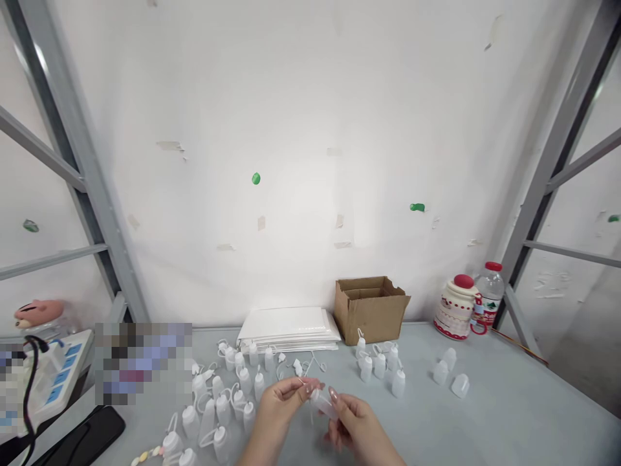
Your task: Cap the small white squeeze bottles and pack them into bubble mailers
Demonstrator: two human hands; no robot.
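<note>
A small translucent squeeze bottle (324, 405) lies tilted between my two hands above the table. My right hand (353, 419) grips its body between thumb and fingers. At its neck end, my left hand (287, 400) is closed in a pinch on the white cap; the fingertips partly hide it. Several similar capped bottles (222, 409) with looped white straps stand to the left. Another group of bottles (380, 366) stands to the right, beyond my right hand. Loose white caps with straps (298, 367) lie just behind my left hand.
An open cardboard box (371, 314) and a stack of white sheets (290, 327) stand by the wall. Three uncapped translucent containers (441, 373) sit at right, near a decorated jug (457, 307) and a clear bottle (489, 291). A phone (82, 439) and power strip (61, 372) lie left.
</note>
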